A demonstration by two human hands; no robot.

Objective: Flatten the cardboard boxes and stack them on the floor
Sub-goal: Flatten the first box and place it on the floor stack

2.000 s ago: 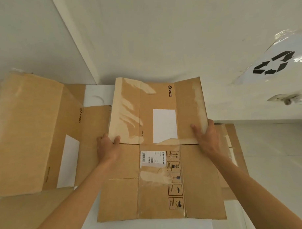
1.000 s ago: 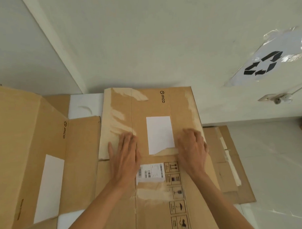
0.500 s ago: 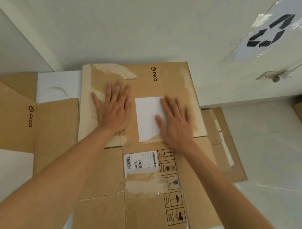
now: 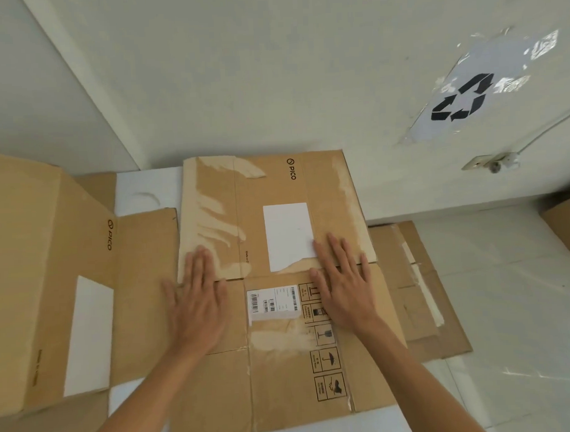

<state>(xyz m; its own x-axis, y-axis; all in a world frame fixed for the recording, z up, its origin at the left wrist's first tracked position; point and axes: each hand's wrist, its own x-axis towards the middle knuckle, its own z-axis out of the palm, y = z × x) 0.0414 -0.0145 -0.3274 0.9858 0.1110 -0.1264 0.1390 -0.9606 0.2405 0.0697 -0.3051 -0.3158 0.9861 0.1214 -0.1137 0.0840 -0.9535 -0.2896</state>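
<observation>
**Hands drawn back to the fold of the flat box**

Half a second ago both hands lay further up, on the upper flap beside the white label; now the left hand (image 4: 198, 303) and right hand (image 4: 342, 286) have slid down toward the person and straddle the crease between flap and body; both are spread flat, palms down, gripping nothing; the left one is blurred. The flat box (image 4: 283, 393) lies on the floor (image 4: 513, 304), its upper flap (image 4: 218, 198) reaching to the wall (image 4: 272, 71); the right fingertips touch the corner of the white label (image 4: 289, 236); a barcode label (image 4: 272, 304) sits between the hands. To the left stands a second box (image 4: 36, 256), not flattened, its flap just beside the left hand; more flat cardboard (image 4: 419, 295) sticks out from under the right edge; a recycling sign (image 4: 467, 98) is taped to the wall, a socket (image 4: 488, 162) below it.
</observation>
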